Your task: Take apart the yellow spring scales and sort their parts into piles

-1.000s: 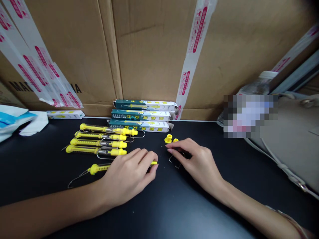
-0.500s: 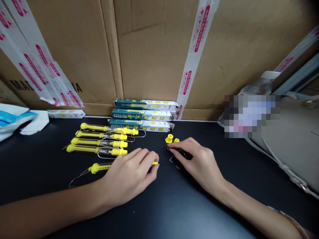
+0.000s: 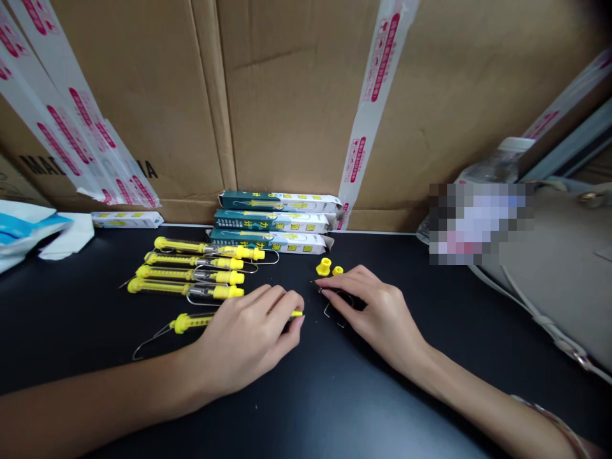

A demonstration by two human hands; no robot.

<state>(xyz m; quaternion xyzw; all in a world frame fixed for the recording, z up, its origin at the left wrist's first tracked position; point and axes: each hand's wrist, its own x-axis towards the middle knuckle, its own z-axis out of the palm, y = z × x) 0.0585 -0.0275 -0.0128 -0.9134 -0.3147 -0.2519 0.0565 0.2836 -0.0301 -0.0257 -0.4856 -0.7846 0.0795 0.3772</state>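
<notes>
My left hand (image 3: 248, 335) lies closed over a yellow spring scale (image 3: 189, 322) on the black table (image 3: 315, 408), its wire hook trailing left and a yellow tip showing at my fingertips. My right hand (image 3: 375, 306) rests on the table with fingers curled over a thin metal wire hook (image 3: 332, 305), pinching it. Two small yellow caps (image 3: 329, 268) sit just beyond my right fingertips. Several more yellow spring scales (image 3: 191, 271) lie in a row behind my left hand.
Three teal-and-white boxes (image 3: 277, 221) are stacked against taped cardboard cartons (image 3: 296, 95) at the back. One more small box (image 3: 125, 219) and white packets (image 3: 29, 233) lie at the far left. A beige bag (image 3: 559, 268) and a bottle occupy the right.
My right fingers have shifted slightly left along the wire hook, drawing it a little left. My left hand has stayed put on the scale.
</notes>
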